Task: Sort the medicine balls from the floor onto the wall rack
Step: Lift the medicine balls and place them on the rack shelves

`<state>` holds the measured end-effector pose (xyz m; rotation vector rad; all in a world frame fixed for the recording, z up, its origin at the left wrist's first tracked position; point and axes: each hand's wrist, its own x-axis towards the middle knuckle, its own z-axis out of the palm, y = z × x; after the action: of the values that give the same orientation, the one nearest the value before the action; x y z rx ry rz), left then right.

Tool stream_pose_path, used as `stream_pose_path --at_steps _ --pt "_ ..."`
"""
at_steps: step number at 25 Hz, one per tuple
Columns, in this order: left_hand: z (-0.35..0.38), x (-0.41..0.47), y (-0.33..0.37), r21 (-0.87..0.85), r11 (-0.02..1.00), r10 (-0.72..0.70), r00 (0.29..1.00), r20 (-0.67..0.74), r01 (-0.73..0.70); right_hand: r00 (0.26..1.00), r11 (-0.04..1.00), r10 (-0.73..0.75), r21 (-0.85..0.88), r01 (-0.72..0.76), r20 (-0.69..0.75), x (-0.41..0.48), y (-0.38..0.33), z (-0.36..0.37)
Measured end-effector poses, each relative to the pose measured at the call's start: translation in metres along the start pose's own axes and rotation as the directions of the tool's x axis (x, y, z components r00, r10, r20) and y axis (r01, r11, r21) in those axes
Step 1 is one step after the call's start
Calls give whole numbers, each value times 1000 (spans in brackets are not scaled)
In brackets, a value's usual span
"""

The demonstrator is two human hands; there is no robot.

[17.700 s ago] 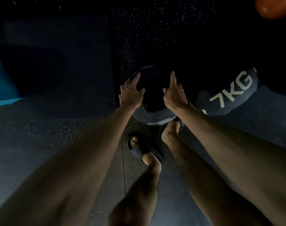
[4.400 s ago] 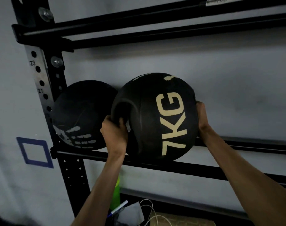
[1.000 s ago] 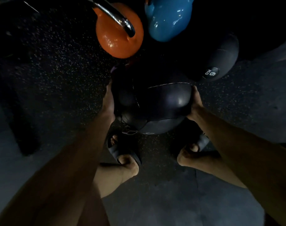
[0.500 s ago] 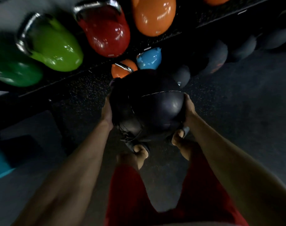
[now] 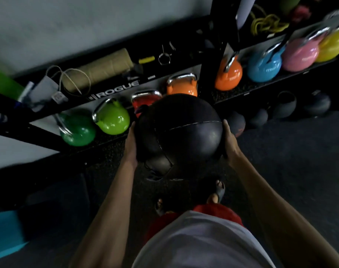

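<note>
Kettlebells [image 5: 228, 76] on shelf [image 5: 247, 87] behind medicine ball [image 5: 184, 132]

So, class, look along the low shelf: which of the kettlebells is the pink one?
The pink kettlebell stands near the right end of the shelf, between the blue kettlebell and the yellow kettlebell; no other is pink.

Medicine ball [image 5: 180, 132] hides the fingers of left hand [image 5: 131, 144] and right hand [image 5: 229, 142] (backs only show), and most of the red kettlebell [image 5: 143, 102]. Yellow kettlebell [image 5: 332, 45] is cropped at the right edge. Dark weights [image 5: 286, 105] are too dim to tell.
</note>
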<state>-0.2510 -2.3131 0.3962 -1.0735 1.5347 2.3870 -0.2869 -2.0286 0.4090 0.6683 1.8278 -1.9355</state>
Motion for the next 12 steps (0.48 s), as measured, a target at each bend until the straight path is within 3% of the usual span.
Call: stream_pose_path --at_steps 5,12 --pt "32 -41 53 -82 979 198 974 111 -189 983 984 -178 -4 178 -44 -28 -53 1" --pt "59 -75 132 -144 907 415 898 146 -396 903 902 -421 147 407 88 -45 -138 9"
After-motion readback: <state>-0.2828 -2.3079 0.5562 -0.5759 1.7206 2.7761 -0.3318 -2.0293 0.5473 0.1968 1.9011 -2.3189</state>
